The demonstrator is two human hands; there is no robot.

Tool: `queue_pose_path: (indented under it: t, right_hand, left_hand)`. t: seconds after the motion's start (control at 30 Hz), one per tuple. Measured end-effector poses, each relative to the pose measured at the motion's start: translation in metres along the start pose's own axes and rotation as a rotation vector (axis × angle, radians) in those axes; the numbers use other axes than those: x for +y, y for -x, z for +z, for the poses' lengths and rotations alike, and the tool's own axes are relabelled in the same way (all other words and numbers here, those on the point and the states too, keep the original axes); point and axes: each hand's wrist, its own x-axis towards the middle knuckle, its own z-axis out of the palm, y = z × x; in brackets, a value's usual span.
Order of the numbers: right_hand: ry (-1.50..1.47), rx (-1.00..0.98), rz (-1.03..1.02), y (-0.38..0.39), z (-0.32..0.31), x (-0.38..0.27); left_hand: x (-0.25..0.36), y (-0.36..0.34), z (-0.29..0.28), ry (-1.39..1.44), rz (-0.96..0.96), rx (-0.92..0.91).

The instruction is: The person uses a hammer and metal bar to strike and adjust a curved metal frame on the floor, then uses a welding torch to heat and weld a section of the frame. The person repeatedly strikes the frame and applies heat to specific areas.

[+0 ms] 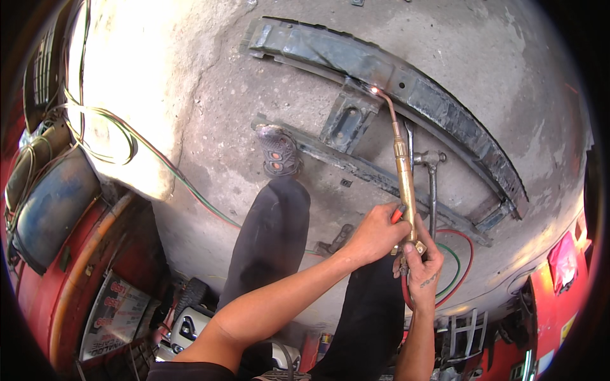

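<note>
My right hand (422, 267) grips the lower end of a brass torch (403, 171). Its tip, with a bright glow, touches or nearly touches a curved dark metal beam (457, 117) where a bracket (348, 120) joins it. My left hand (384, 232) is closed by the torch's valves, around a small red object (398, 212) that I cannot make out clearly. A hammer (432, 190) and a wrench (410, 140) lie beside the torch. A straight metal rail (378, 171) runs across the floor under the bracket.
My shoe (277, 151) rests by the rail. Red and green hoses (165, 165) cross the concrete floor (210, 76). At the left stand a red drum (60, 286) and a blue-grey tank (51, 206); a red cabinet (546, 298) with metal parts is at the lower right.
</note>
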Motion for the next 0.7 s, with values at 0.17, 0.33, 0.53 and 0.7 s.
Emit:
queue_pose_path:
  t: [0.17, 0.33, 0.53, 0.7]
  right_hand:
    - [0.005, 0.005, 0.002, 0.0011, -0.0001, 0.0013]
    - [0.018, 0.031, -0.019, 0.0014, 0.0045, 0.0001]
    - [0.025, 0.039, -0.017, 0.0025, 0.0040, 0.0021]
    - [0.006, 0.012, 0.005, 0.0016, 0.0018, 0.0010]
  left_hand:
    - [0.0003, 0.0004, -0.0004, 0.000, 0.019, 0.002]
    - [-0.0019, -0.0005, 0.0008, 0.006, 0.008, 0.006]
    - [-0.0024, -0.0002, 0.0008, 0.001, -0.005, -0.004]
    - [-0.0019, -0.0006, -0.0004, 0.012, -0.006, 0.002]
